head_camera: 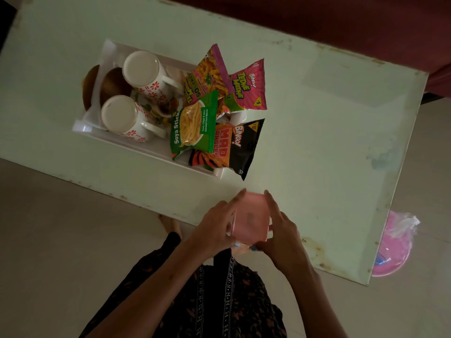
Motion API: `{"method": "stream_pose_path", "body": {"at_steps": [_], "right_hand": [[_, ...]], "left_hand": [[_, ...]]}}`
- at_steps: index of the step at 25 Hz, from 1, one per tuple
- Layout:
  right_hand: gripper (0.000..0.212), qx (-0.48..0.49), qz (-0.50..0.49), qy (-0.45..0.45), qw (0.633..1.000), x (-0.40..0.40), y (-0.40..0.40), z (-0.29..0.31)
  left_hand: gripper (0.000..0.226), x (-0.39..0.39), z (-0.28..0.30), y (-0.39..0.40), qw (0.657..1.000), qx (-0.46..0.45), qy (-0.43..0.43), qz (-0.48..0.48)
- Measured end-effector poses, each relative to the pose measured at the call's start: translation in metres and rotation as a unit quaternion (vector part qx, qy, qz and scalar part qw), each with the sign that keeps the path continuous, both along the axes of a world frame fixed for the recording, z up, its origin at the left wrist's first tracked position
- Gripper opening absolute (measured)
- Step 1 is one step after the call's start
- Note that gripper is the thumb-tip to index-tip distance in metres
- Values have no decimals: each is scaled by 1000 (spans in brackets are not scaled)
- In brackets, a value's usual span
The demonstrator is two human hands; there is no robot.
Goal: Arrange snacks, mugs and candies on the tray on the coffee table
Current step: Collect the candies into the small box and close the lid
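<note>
Near the table (317, 147) edge, left hand (214, 228) and right hand (280, 235) clamp a pink box (251, 220), well clear of the tray (102, 132).

green packet (192, 125) "Soya Sticks"; black packet (240, 147) "Bingo!"

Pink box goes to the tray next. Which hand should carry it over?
Left, probably. Both hands grip the pink box at the table's near edge, but the left hand is on the side facing the tray, which sits up-left. The right hand would cross over.
</note>
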State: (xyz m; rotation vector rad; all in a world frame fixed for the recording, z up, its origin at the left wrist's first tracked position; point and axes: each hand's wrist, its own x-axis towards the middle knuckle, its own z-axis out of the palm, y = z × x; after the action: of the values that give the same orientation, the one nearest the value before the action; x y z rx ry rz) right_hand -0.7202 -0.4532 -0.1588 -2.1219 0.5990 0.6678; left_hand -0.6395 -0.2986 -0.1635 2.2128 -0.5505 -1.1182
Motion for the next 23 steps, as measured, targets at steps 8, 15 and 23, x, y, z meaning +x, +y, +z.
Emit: {"method": "stream_pose_path", "body": {"at_steps": [8, 15, 23], "right_hand": [[118, -13, -48, -15, 999, -4, 5, -1], [116, 75, -127, 10, 989, -4, 1, 3], [23, 40, -378, 18, 925, 8, -23, -9]], "left_hand": [[108, 0, -2, -5, 999, 1, -36, 8], [112, -3, 5, -5, 1000, 0, -3, 26], [86, -7, 17, -11, 980, -75, 50, 177]]}}
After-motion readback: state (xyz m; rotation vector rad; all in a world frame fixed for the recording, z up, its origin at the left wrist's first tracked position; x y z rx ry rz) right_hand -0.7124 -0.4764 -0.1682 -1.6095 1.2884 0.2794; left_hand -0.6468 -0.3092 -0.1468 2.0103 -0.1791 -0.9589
